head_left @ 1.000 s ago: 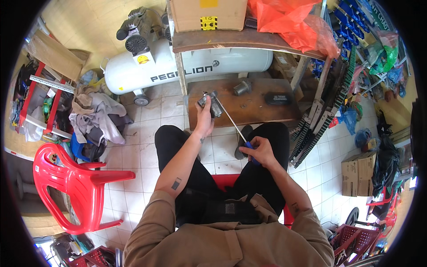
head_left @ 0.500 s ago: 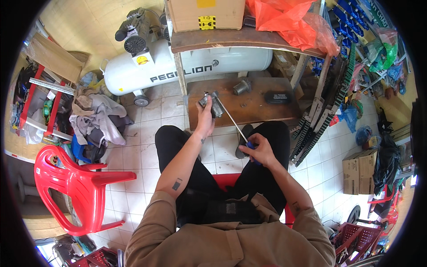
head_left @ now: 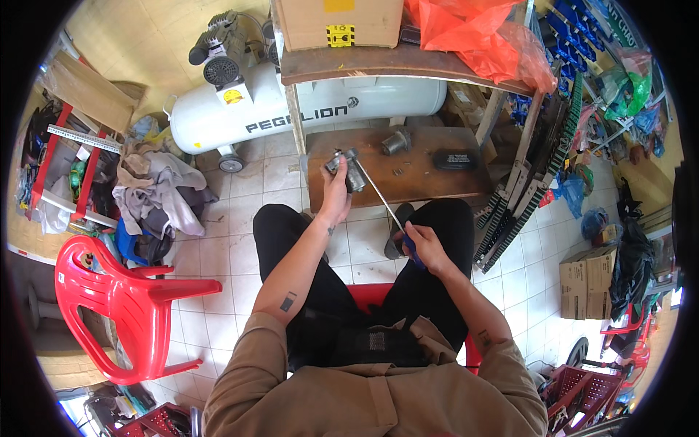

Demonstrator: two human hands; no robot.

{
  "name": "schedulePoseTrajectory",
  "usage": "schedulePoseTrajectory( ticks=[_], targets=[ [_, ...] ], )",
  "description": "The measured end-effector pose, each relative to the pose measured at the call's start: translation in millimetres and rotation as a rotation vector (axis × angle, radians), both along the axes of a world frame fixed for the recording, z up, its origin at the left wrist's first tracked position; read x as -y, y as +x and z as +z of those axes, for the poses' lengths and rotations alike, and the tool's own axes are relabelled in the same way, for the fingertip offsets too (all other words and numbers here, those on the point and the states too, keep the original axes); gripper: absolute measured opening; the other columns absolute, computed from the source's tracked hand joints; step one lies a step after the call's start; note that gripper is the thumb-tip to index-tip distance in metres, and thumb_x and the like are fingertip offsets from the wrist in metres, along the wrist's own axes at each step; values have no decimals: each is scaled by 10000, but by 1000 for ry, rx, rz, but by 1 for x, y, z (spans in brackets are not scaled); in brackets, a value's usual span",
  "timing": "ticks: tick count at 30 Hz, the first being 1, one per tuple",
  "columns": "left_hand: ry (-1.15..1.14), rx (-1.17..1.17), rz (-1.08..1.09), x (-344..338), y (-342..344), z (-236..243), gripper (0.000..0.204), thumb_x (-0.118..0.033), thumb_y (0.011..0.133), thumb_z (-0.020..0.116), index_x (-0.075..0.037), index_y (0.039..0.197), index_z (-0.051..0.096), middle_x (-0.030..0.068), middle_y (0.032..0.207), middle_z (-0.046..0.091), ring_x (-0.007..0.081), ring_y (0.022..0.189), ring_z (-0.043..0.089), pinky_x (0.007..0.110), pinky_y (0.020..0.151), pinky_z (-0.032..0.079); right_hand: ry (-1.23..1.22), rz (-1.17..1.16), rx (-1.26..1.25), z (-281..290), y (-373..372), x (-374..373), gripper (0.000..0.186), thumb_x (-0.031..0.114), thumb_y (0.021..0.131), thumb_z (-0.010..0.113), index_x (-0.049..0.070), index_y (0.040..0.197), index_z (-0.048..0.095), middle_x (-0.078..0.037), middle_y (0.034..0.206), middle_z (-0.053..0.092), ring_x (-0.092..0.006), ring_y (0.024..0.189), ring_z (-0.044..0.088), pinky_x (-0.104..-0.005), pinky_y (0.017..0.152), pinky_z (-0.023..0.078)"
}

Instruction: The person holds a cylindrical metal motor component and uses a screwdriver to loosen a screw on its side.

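My left hand (head_left: 336,197) is closed around a grey metal machine part (head_left: 356,176), held up over the near edge of a low brown wooden shelf (head_left: 429,186). In my right hand (head_left: 429,251), above my right thigh, is a screwdriver (head_left: 382,198) with a long thin shaft and a blue handle. Its shaft slants up and left to the metal part; whether the tip sits in a screw is too small to tell. On the shelf lie a second metal part (head_left: 397,142), a few tiny pieces (head_left: 398,172) and a black oblong case (head_left: 455,159).
Behind the shelf stands a white air compressor (head_left: 211,120). A cardboard box (head_left: 338,25) and an orange plastic bag (head_left: 473,36) rest on the upper board. A red plastic chair (head_left: 124,313) is at my left. Dark toothed rails (head_left: 535,175) lean at the right.
The fingers of my right hand have shifted from a fingertip hold to a fuller wrap round the screwdriver handle. My left hand and the metal part have barely moved.
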State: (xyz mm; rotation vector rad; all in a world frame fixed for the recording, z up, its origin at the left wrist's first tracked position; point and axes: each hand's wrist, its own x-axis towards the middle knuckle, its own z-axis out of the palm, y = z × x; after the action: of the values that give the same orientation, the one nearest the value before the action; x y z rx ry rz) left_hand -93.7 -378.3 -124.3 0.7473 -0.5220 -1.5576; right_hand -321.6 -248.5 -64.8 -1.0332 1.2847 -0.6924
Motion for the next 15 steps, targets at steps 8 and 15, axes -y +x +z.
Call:
schedulePoseTrajectory(
  ticks=[8, 15],
  targets=[
    [6, 19, 1, -1, -2, 1, 512, -462, 963, 640, -205, 1290, 342, 16, 1219, 532, 131, 1076, 549, 327, 870, 488, -147, -32, -168, 0, 0, -5, 342, 202, 837, 817, -69, 913, 623, -106, 715, 657, -148, 540, 626, -280, 498, 499],
    [-9, 20, 23, -1, -1, 2, 482, -456, 967, 636, -209, 1261, 345, 17, 1214, 533, 128, 1070, 548, 326, 861, 489, -108, -5, 35, -11, 2, -6, 367, 283, 1005, 608, -73, 921, 636, -93, 719, 664, -156, 645, 669, -282, 616, 549]
  ],
)
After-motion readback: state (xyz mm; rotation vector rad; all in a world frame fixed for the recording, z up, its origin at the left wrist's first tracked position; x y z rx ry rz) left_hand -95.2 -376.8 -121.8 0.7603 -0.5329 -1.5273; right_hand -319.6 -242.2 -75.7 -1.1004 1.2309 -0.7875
